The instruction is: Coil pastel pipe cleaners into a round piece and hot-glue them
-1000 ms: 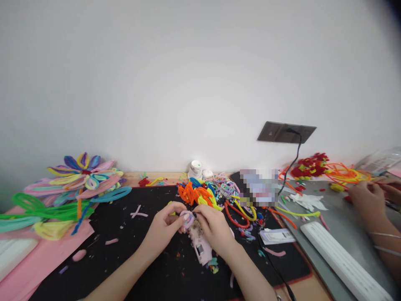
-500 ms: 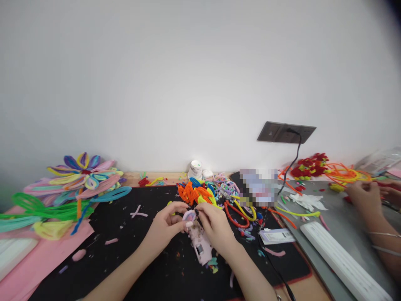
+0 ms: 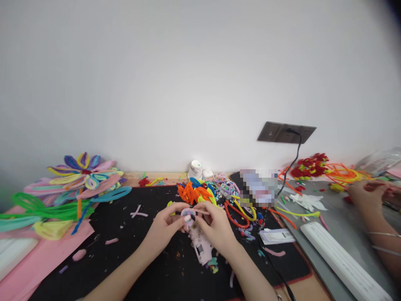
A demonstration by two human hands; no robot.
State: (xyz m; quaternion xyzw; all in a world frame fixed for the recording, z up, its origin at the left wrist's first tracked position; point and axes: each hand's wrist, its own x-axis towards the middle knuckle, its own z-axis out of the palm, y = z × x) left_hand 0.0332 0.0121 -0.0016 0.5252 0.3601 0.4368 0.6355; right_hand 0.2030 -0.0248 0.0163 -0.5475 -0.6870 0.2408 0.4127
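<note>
Between my two hands is a small round piece (image 3: 187, 212) in pale purple and blue, held above the black mat. My left hand (image 3: 166, 223) pinches it from the left side. On the right, my right hand (image 3: 216, 228) grips the same piece, its dark-nailed thumb against the lower edge. Under the hands lies a pink device (image 3: 200, 246) with a small dark window. Orange looped stems (image 3: 194, 193) rest just behind my fingers. Part of the round piece is hidden by my fingers.
Multicoloured fuzzy flowers (image 3: 86, 173) and green loops (image 3: 46, 207) lie left on pink paper. A white cup (image 3: 195, 169) stands by the wall. Right are a black cable (image 3: 272, 259), a labelled packet (image 3: 276, 236), a long white strip (image 3: 343, 261) and another person's hand (image 3: 368, 198).
My right thumb has moved left onto the front of the round piece, and my right fingers have shifted over it. The other person's hands have moved slightly.
</note>
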